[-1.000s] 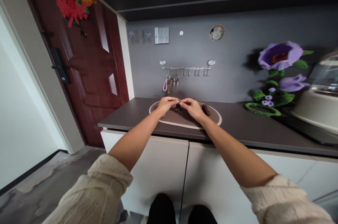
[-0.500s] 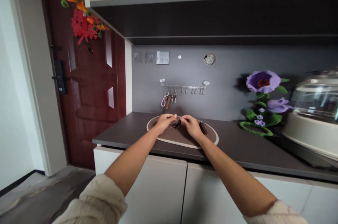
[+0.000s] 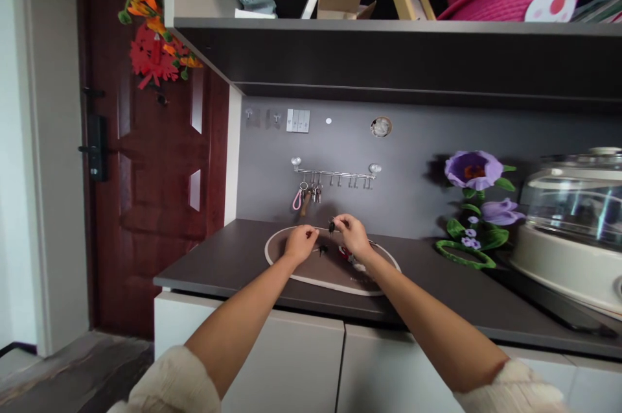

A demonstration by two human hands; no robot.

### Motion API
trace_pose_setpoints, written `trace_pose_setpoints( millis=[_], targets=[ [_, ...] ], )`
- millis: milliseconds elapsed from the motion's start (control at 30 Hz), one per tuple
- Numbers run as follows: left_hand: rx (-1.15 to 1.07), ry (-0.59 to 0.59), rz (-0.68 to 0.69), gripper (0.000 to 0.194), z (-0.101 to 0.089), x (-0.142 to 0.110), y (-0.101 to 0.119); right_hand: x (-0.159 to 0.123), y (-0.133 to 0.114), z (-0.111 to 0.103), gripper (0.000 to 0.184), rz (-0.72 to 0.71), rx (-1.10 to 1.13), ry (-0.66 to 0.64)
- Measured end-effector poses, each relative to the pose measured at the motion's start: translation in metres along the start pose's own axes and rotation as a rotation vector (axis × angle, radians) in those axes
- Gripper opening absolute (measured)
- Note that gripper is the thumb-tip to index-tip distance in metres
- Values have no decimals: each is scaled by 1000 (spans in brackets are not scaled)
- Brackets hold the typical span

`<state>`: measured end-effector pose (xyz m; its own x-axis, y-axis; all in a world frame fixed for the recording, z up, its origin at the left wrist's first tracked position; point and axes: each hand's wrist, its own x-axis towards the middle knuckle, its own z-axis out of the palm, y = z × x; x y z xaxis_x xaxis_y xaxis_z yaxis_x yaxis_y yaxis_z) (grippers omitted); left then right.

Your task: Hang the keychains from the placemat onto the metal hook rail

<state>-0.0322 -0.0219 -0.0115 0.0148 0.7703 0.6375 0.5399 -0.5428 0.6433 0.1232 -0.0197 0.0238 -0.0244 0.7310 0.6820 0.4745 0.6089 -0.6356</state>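
My right hand (image 3: pixel 350 236) is raised a little above an oval brown mat with a cream rim (image 3: pixel 335 284), pinching a small dark key-like object (image 3: pixel 331 226) at its fingertips. My left hand (image 3: pixel 300 243) hovers over the mat's left half with its fingers closed, and I cannot tell whether it holds anything thin. Another small dark object (image 3: pixel 322 249) lies on the mat between my hands. Below my right hand sits a small red and white item (image 3: pixel 350 255), partly hidden by that hand.
The mat lies on a dark countertop (image 3: pixel 218 264) above white cabinets. A metal hook rail (image 3: pixel 335 174) carries keys and a pink loop. A glass-lidded cooker (image 3: pixel 568 225) stands at right, a decorative paper flower (image 3: pixel 473 202) is on the wall, and a red door (image 3: pixel 155 205) is at left.
My hands have moved apart, and my right hand has lifted the dark object above the mat. The red and white item now shows. The view has tilted up, revealing more of the shelf.
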Motion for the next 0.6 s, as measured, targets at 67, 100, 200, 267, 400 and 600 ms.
trace_pose_setpoints(
  millis=[67, 100, 200, 267, 400, 600],
  targets=[
    [22, -7, 5, 27, 1, 0, 0, 13, 1, -1, 21, 13, 4, 9],
    [31, -11, 8, 27, 2, 1, 0, 19, 2, -1, 20, 20, 4, 14],
    [53, -17, 14, 27, 4, 2, -1, 42, 4, -3, 16, 41, 8, 22],
    [61, -22, 17, 27, 6, 3, -2, 56, 4, -3, 13, 60, 24, 32],
    [43, -24, -9, 27, 8, 6, -6, 82, 0, 0, 9, 156, 95, 89],
    [-21, -16, -69, 27, 10, 10, -14, 111, -8, 12, 12, 313, 159, 186]
  ],
)
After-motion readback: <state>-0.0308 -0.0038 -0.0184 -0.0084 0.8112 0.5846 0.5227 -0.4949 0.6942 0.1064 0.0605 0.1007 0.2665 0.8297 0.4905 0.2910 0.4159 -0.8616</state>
